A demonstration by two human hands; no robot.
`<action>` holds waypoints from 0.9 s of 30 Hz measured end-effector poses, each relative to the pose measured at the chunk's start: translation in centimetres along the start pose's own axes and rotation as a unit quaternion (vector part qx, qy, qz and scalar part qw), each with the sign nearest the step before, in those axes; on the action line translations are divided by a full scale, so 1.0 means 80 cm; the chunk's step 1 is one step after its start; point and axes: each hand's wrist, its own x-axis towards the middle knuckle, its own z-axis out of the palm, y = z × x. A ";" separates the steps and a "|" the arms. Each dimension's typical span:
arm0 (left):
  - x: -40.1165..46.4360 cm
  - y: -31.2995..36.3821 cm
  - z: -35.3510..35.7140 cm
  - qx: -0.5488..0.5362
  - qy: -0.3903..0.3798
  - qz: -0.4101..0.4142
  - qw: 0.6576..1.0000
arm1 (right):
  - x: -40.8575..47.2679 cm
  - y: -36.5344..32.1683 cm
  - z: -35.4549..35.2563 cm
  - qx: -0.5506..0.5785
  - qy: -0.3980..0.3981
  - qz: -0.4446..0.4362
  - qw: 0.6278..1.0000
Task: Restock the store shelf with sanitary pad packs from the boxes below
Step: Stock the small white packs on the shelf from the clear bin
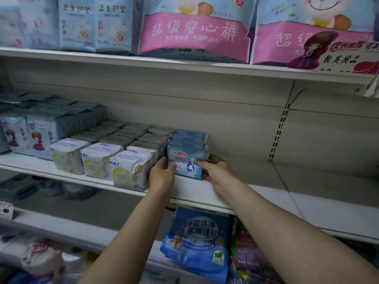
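While the white metal store shelf (256,198) carries the stock, large pale-blue soft packs with pink bands (192,33) on the board above it read 超级安心裤. Below its front edge hangs a blue plastic bag (196,242) printed 深层洁净 柔顺蓬松. On the shelf, left of centre, white soft packs (131,169) are marked ABC. Just right of them stands a row of light-blue sanitary pad packs (187,148); the front one, reading 七度空间, is held from both sides. The left hand (162,175) has its fingers curled on that pack's left edge, and the right hand (217,171) pinches its right edge.
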 end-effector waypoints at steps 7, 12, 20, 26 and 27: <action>0.000 -0.001 0.001 -0.011 -0.025 -0.012 1.000 | 0.012 0.005 0.015 -0.024 0.041 0.010 0.999; 0.002 0.006 0.006 -0.001 -0.028 -0.007 1.000 | 0.007 -0.004 0.022 -0.053 0.081 0.007 0.995; -0.002 0.007 0.010 0.006 -0.030 -0.011 0.999 | -0.002 -0.008 0.021 -0.118 0.015 0.043 0.992; -0.015 0.010 0.016 -0.016 -0.015 -0.032 0.999 | -0.015 -0.013 0.004 -0.136 0.018 0.066 0.988; -0.021 0.011 0.018 -0.017 -0.010 -0.036 0.999 | -0.020 -0.014 -0.001 -0.123 0.016 0.069 0.990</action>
